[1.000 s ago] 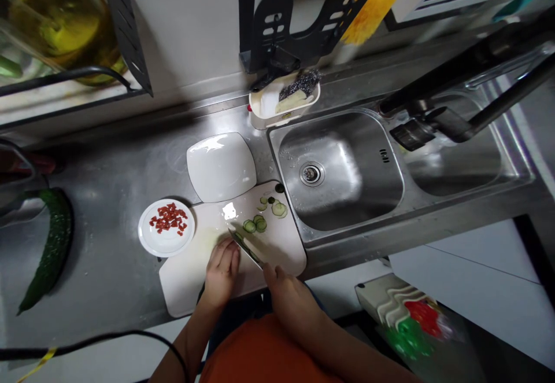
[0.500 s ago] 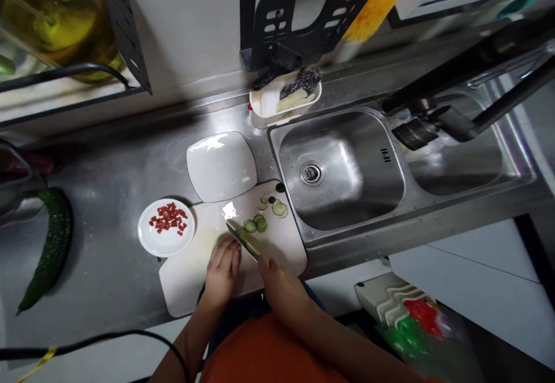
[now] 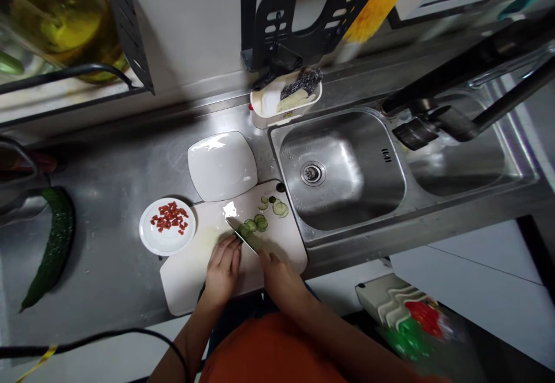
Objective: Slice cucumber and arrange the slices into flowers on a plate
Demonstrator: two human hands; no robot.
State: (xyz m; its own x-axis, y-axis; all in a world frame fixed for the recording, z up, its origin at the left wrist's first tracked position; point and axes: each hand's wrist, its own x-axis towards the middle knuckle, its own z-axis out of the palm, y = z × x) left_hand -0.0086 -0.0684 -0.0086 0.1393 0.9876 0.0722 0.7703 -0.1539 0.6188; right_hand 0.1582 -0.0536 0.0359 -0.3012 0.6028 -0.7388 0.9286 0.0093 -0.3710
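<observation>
My right hand [image 3: 277, 276] is closed round the handle of a kitchen knife [image 3: 243, 237], its blade slanting up and left across the cutting board [image 3: 186, 284]. Fingers curled, my left hand [image 3: 223, 264] presses a cucumber piece against the board, right beside the blade; most of that piece is hidden under the fingers. On the blade's right side lie thin cucumber slices [image 3: 261, 223], several of them overlapping. More slices [image 3: 280, 209] and a dark green end piece rest near the board's upper right corner.
A small plate of diced red pieces [image 3: 158, 241] stands left of the board, a square white plate [image 3: 222, 166] behind it. The sink [image 3: 347, 198] adjoins on the right, with a caddy [image 3: 269, 120] behind. A whole cucumber [image 3: 54, 250] lies far left.
The knife blade has shifted slightly, and a cucumber slice now shows more plainly against its right side. Both hands stay in nearly the same place.
</observation>
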